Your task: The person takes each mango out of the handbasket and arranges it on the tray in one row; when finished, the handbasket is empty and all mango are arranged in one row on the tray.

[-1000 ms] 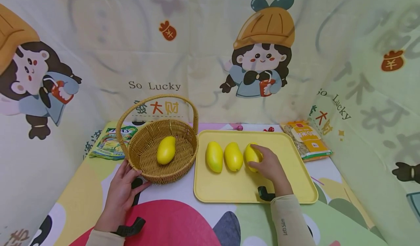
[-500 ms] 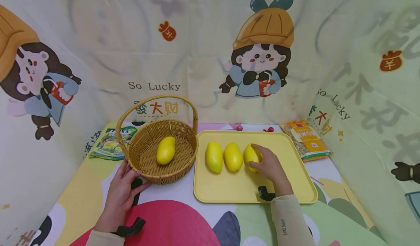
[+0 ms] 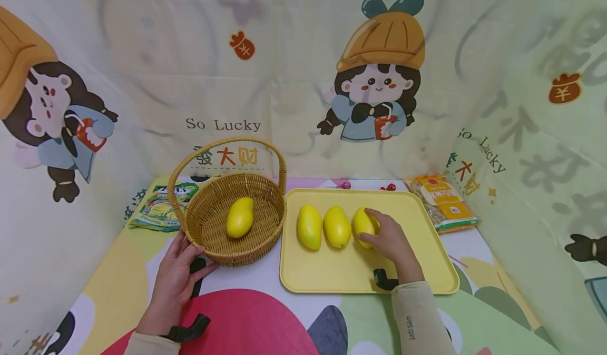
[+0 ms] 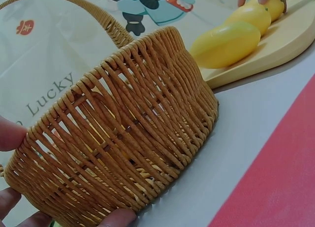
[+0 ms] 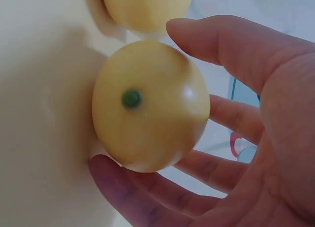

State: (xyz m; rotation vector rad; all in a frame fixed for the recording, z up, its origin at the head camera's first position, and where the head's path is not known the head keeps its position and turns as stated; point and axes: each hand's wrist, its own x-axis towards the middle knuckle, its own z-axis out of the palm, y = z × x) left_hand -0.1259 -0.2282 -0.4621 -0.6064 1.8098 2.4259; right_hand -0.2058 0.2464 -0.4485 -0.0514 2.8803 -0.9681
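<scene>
In the head view, three yellow mangoes lie in a row on the yellow tray (image 3: 308, 278): the left mango (image 3: 310, 227), the middle mango (image 3: 338, 226) and the right mango (image 3: 362, 226). My right hand (image 3: 390, 236) grips the right mango, thumb on one side and fingers curled round the other; its stem end (image 5: 131, 98) shows in the right wrist view. Left of the tray, a wicker basket (image 3: 237, 255) with a tall handle holds one mango (image 3: 240, 217). My left hand (image 3: 177, 273) holds the basket's near left side, thumb (image 4: 11, 133) at the rim and fingers lower down.
A green packet (image 3: 163, 206) lies behind the basket at the left. At the tray's right stands an orange-labelled bag (image 3: 443, 202). Two small red wrapped items, one a lollipop (image 3: 346, 185), lie behind the tray. Printed cloth walls enclose the table at the back and sides.
</scene>
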